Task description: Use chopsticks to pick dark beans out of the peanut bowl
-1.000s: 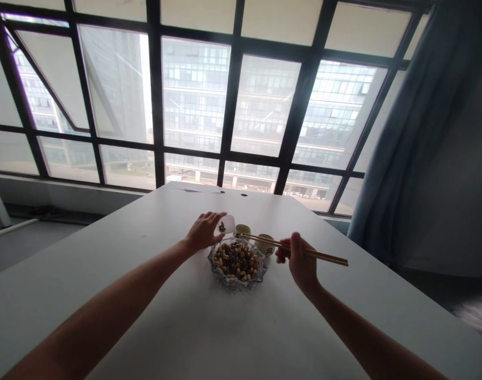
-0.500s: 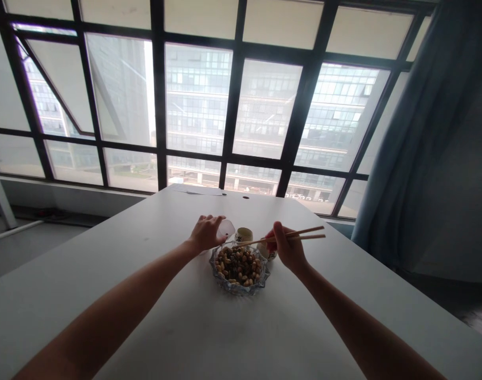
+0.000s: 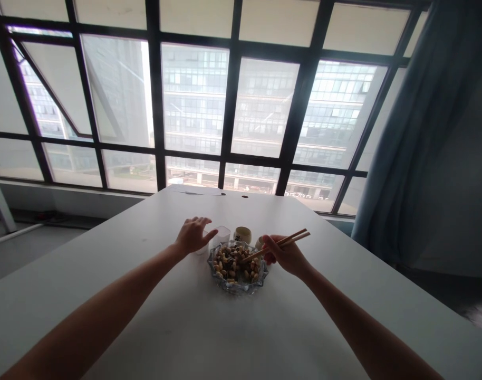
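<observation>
A scalloped clear glass bowl [image 3: 238, 289] full of nuts and dark bits [image 3: 228, 268] stands in the middle of the table. My right hand [image 3: 284, 256] grips a pair of wooden chopsticks [image 3: 297, 237], their tips down among the nuts. To the bowl's left, my left hand [image 3: 193, 235] is open, fingers spread and holding nothing. A see-through plastic cup [image 3: 222, 234] stands just behind the bowl, beside my left thumb. Another clear cup [image 3: 201, 249] is partly hidden under that hand.
A cream cup [image 3: 242, 233] with dark characters stands behind the bowl. A second cream cup [image 3: 259, 242] is mostly covered by my right hand. White paper [image 3: 195, 190] lies at the far end of the white table [image 3: 209, 338], before the windows. A blue curtain [image 3: 395, 158] hangs at right.
My left hand let go of the clear cup, which was tilted and now stands upright behind the bowl, and moved left. The chopstick tips went down into the nuts.
</observation>
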`<state>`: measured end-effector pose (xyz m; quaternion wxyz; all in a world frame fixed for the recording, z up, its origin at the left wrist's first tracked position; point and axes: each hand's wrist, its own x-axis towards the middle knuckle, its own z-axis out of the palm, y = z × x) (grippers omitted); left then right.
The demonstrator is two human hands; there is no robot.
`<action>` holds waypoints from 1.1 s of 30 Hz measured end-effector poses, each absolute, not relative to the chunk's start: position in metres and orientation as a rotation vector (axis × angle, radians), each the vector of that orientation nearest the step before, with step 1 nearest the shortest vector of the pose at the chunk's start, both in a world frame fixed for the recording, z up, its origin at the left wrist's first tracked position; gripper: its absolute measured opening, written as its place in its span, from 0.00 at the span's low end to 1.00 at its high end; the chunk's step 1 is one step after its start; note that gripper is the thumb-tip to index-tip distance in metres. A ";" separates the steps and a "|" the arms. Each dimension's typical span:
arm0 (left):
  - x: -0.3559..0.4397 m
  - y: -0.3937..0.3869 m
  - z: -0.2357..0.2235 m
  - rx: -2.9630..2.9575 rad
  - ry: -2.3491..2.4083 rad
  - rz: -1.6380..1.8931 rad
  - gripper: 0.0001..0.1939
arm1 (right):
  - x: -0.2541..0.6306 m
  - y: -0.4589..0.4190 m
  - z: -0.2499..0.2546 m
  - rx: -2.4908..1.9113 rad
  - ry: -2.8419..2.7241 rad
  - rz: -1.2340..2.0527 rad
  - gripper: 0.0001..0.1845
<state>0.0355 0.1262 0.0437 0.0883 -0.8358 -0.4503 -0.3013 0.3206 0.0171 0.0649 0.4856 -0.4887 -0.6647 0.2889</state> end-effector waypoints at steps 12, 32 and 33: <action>0.003 0.125 -0.013 -2.416 -1.517 -1.259 0.27 | 0.322 0.007 0.071 -1.160 -1.754 0.987 0.33; 0.005 0.120 -0.013 -2.456 -1.717 -1.006 0.33 | 0.320 0.005 0.073 -1.173 -1.728 0.963 0.34; 0.005 0.121 -0.013 -2.455 -1.719 -1.002 0.33 | 0.319 0.004 0.072 -1.170 -1.748 0.964 0.34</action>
